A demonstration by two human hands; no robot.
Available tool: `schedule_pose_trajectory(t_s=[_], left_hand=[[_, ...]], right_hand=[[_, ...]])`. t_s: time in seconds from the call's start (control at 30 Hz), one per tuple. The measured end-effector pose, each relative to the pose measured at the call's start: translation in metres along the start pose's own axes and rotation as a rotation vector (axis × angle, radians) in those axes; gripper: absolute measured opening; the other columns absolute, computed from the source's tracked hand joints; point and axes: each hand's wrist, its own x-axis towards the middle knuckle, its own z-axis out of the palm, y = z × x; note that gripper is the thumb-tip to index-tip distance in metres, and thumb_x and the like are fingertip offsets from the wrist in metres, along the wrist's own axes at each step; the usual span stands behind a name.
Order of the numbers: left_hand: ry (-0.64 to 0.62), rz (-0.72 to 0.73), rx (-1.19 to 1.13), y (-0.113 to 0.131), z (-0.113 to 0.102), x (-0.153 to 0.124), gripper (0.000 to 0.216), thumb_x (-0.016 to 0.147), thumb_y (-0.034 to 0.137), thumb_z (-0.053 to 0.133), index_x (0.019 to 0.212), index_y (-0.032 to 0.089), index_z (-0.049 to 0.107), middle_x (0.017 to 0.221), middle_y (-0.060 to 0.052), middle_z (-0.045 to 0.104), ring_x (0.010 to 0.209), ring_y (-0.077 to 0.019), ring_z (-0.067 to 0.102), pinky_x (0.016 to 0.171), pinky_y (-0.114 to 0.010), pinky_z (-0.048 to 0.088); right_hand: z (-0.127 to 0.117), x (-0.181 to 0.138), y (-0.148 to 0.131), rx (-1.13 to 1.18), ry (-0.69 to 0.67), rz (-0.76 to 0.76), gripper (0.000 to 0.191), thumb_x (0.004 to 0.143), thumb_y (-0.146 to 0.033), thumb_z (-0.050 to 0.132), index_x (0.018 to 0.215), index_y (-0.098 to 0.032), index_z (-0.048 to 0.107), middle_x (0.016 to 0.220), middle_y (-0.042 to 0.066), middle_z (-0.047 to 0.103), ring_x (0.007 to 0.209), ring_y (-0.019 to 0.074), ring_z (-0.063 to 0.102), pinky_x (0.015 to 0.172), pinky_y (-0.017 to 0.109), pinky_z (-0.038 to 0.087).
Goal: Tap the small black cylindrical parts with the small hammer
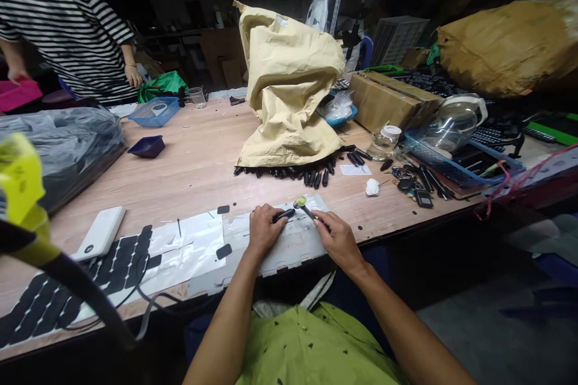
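Note:
My left hand (264,230) is closed around a small black stick-shaped part (283,214) near the table's front edge. My right hand (336,239) pinches a thin dark tool (309,212) whose tip meets a small yellow-green round piece (300,202). Both hands rest over a clear plastic sheet (289,246). Beyond them, a row of several similar black parts (311,175) spills from under a big tan paper sack (286,84).
White sheets of black adhesive pads (108,264) and a white power bank (100,232) lie at the left. A grey plastic-wrapped bundle (63,147), blue baskets (156,111), a cardboard box (388,99) and a jar (383,141) stand around. A person in a striped shirt (72,30) works at far left.

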Motion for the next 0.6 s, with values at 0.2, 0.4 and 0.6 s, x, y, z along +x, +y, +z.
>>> schedule_pose_trajectory(t_s=[0.2,0.4,0.6], left_hand=[[0.018,0.003,0.004,0.004,0.0007,-0.0018,0.019,0.085,0.027,0.069,0.102,0.03,0.077,0.096,-0.003,0.069,0.099,-0.0236,0.058,0.087,-0.036,0.04],[0.022,-0.002,0.005,0.0055,0.0013,-0.0013,0.02,0.086,0.027,0.068,0.102,0.03,0.078,0.095,-0.004,0.067,0.098,-0.0232,0.058,0.087,-0.036,0.041],[0.025,-0.004,0.002,0.0063,0.002,-0.0017,0.021,0.086,0.027,0.068,0.103,0.031,0.078,0.095,-0.003,0.067,0.098,-0.0231,0.058,0.088,-0.036,0.042]], right_hand=[[0.0032,-0.0029,-0.0119,0.048,0.001,-0.046,0.031,0.097,-0.025,0.047,0.115,-0.025,0.073,0.101,0.007,0.075,0.096,0.0204,0.07,0.086,0.033,0.057],[0.0053,-0.0021,-0.0073,-0.002,-0.008,-0.095,0.031,0.098,-0.026,0.045,0.116,-0.023,0.071,0.101,0.007,0.074,0.096,0.0189,0.07,0.085,0.03,0.057],[0.006,-0.0006,-0.0129,0.029,-0.021,-0.074,0.032,0.099,-0.026,0.044,0.116,-0.024,0.071,0.102,0.007,0.074,0.098,0.0195,0.07,0.087,0.032,0.057]])
